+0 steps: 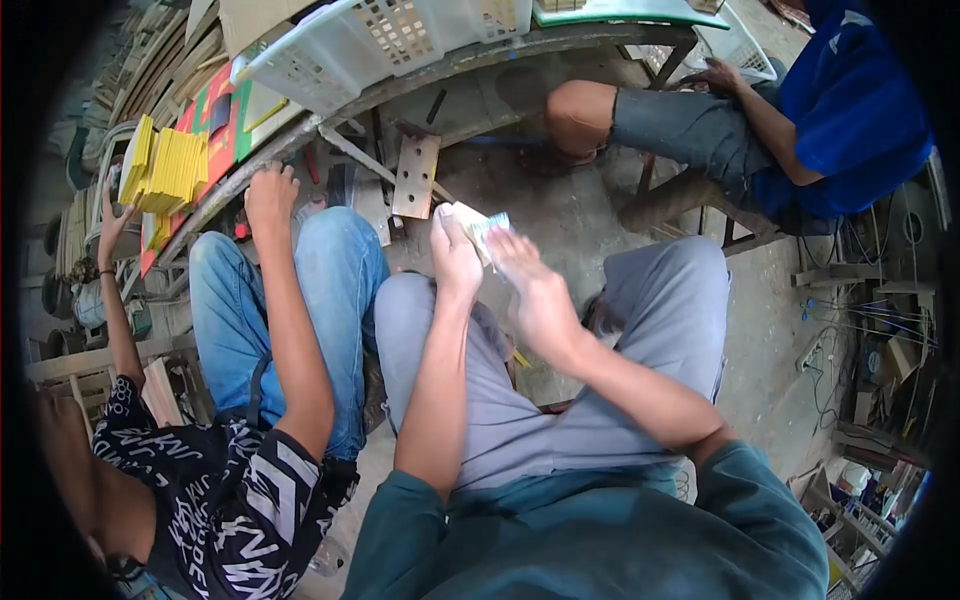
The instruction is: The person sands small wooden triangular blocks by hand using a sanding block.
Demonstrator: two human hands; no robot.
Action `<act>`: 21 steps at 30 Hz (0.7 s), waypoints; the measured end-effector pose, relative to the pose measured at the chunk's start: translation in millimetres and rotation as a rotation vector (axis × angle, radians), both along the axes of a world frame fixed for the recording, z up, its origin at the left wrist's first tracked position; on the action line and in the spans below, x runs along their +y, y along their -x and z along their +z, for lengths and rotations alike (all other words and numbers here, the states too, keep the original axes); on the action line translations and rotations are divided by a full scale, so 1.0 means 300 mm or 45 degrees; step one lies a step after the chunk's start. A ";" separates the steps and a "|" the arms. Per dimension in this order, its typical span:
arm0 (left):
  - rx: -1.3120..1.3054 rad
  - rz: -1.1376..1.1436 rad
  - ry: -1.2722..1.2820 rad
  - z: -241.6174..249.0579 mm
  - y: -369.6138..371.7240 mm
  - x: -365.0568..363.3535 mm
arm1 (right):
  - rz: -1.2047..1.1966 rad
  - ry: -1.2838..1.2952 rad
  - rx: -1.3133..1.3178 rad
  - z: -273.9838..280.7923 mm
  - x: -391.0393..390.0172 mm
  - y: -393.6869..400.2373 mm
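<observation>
Above my lap, my left hand (pixel 456 258) grips a small pale, flat piece (pixel 470 224) that points up and right. My right hand (pixel 535 295) is pressed against its right side, somewhat blurred. Between the fingers of my right hand and the piece shows a small scrap with light blue and white markings (pixel 497 222). The right hand's fingers are bent over this scrap. The lower part of the pale piece is hidden by my hands.
A co-worker in jeans (pixel 335 265) sits close on the left, one hand at stacked yellow pieces (pixel 172 170). White baskets (pixel 400 40) stand on the bench ahead. Another person in blue (pixel 850 95) sits at the upper right. A drilled wooden plate (pixel 414 178) is ahead.
</observation>
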State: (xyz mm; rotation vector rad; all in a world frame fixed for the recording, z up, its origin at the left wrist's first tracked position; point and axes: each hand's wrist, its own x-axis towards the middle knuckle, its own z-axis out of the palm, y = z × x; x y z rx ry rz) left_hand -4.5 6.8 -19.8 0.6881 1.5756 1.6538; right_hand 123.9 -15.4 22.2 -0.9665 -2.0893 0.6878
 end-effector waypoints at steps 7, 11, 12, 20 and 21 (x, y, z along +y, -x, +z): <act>-0.090 -0.025 -0.139 -0.030 0.016 -0.020 | 0.057 -0.073 0.030 -0.042 -0.021 0.009; -0.238 -0.139 -0.192 -0.060 0.016 -0.060 | -0.076 -0.145 -0.086 -0.158 0.190 0.022; -0.223 -0.146 -0.224 -0.063 0.037 -0.057 | -0.127 -0.118 0.067 -0.136 0.179 0.016; -0.613 -0.362 -0.515 -0.037 0.010 -0.114 | -0.248 0.038 0.480 -0.106 0.006 0.008; -0.728 -0.368 -0.567 -0.024 -0.007 -0.131 | -0.250 0.034 0.484 -0.101 -0.003 0.013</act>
